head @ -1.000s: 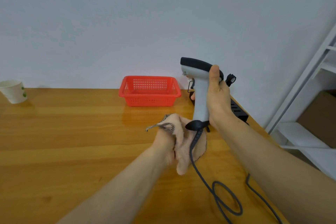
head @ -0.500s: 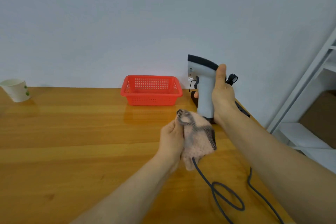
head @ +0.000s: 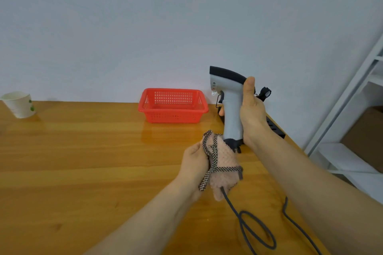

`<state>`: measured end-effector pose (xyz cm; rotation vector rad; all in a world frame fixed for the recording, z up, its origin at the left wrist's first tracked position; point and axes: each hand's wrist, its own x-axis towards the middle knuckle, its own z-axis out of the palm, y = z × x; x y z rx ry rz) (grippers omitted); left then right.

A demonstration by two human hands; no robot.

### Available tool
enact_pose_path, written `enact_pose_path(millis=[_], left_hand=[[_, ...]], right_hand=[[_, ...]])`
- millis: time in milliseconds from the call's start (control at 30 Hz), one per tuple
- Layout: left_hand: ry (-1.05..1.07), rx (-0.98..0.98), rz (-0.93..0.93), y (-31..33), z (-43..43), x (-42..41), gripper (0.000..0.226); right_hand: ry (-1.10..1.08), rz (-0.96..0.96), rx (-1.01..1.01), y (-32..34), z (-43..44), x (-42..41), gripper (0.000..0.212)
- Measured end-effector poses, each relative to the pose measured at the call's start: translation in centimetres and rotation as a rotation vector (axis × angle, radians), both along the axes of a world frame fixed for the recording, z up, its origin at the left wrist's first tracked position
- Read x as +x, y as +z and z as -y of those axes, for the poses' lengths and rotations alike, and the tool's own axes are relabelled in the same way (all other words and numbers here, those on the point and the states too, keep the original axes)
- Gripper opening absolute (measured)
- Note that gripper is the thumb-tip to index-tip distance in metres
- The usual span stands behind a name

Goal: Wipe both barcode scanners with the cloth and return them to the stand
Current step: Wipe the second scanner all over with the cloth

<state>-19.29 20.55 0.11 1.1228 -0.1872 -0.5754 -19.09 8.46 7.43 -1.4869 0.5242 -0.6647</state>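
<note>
My right hand (head: 251, 114) grips a grey barcode scanner (head: 229, 107) with a dark top, held upright above the table's right side, thumb up along its back. My left hand (head: 194, 161) holds a pink cloth (head: 222, 166) with a checked border, bunched around the scanner's cable (head: 257, 232) just under the handle's base. The cable runs down into a loop on the table. Behind the scanner a black stand (head: 273, 126) shows partly; its clip (head: 266, 92) pokes out past my thumb. I see no second scanner.
A red plastic basket (head: 173, 105) sits at the back of the wooden table (head: 83, 161), left of the scanner. A white paper cup (head: 18, 104) stands at the far left. A white shelf unit (head: 352, 120) with a cardboard box is off the table's right edge.
The scanner has stayed upright in my right hand. My left hand with the cloth has risen from under the base and now wraps the cable just below the handle.
</note>
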Motion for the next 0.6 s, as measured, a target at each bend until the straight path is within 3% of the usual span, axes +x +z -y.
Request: enact_pose_path(millis=[133, 300, 400, 500, 600], left_hand=[[-0.047, 0.078, 0.191, 1.3, 0.0, -0.2, 0.042], [0.175, 0.148, 0.462, 3.6, 1.1, 0.6, 0.039], [0.257, 0.146, 0.581, 4.4, 1.5, 1.5, 0.044], [0.236, 0.190, 0.637, 4.1, 1.5, 1.2, 0.047], [0.097, 0.234, 0.581, 2.1, 1.0, 0.6, 0.052]], right_hand=[[0.004, 0.002, -0.105, -0.4, -0.4, 0.2, 0.110], [0.051, 0.038, -0.148, 0.0, -1.4, 0.3, 0.079], [0.075, 0.059, -0.145, -0.1, -1.9, 0.1, 0.080], [0.065, 0.051, -0.119, -0.2, -1.8, 0.2, 0.083], [0.023, 0.026, -0.120, 0.7, -1.1, 0.1, 0.057]])
